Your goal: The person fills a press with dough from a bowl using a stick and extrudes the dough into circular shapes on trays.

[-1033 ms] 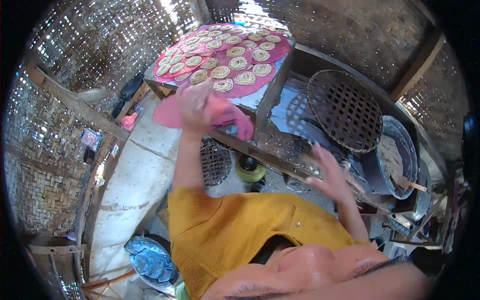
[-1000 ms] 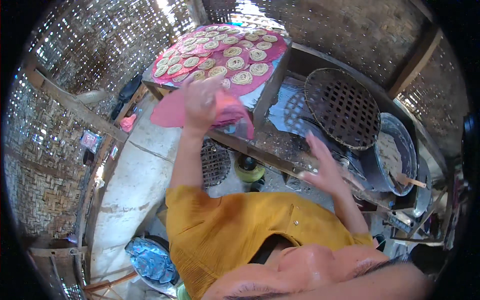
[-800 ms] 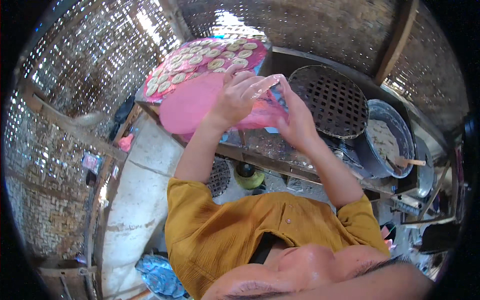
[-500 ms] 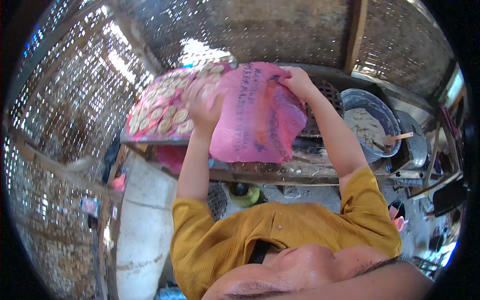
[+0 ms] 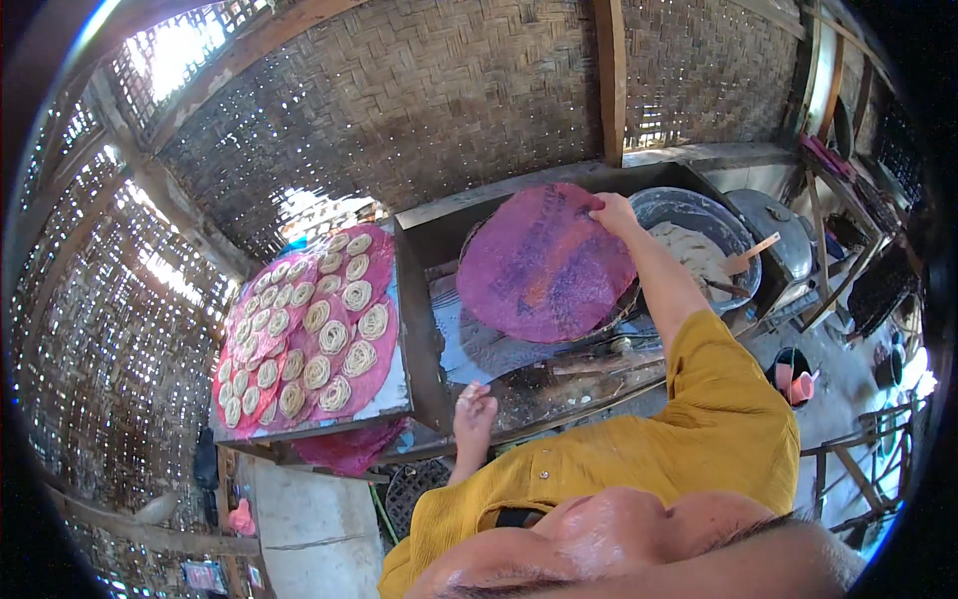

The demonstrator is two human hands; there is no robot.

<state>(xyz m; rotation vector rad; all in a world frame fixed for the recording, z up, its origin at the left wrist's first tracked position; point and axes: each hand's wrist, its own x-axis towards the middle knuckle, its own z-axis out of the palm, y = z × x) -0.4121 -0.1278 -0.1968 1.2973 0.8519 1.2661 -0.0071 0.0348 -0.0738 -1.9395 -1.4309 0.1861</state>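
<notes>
My right hand (image 5: 613, 214) pinches the upper right edge of a round pink plastic sheet (image 5: 544, 265) with dark print and an orange patch. The sheet lies nearly flat over a round woven tray (image 5: 624, 307), whose rim shows at the lower right. Nearer to me, my left hand (image 5: 475, 411) hovers by the bench's front edge, touching nothing, its fingers loosely bent and apart. At the left, coiled rounds of pale dough strands (image 5: 333, 337) lie in rows on pink sheets (image 5: 384, 324) on a raised board.
Behind my right forearm stands a large bucket (image 5: 743, 225) of pale dough or batter with a wooden paddle (image 5: 755, 252). A lidded metal pot (image 5: 773, 232) is beside it. The bench (image 5: 529, 394) has a raised wooden edge. A woven bamboo wall (image 5: 419, 110) closes off the back.
The pink sheet has moved from hanging in front of me to lying over the woven tray, my right hand still on its edge. My left hand has drawn back toward me. The view has shifted.
</notes>
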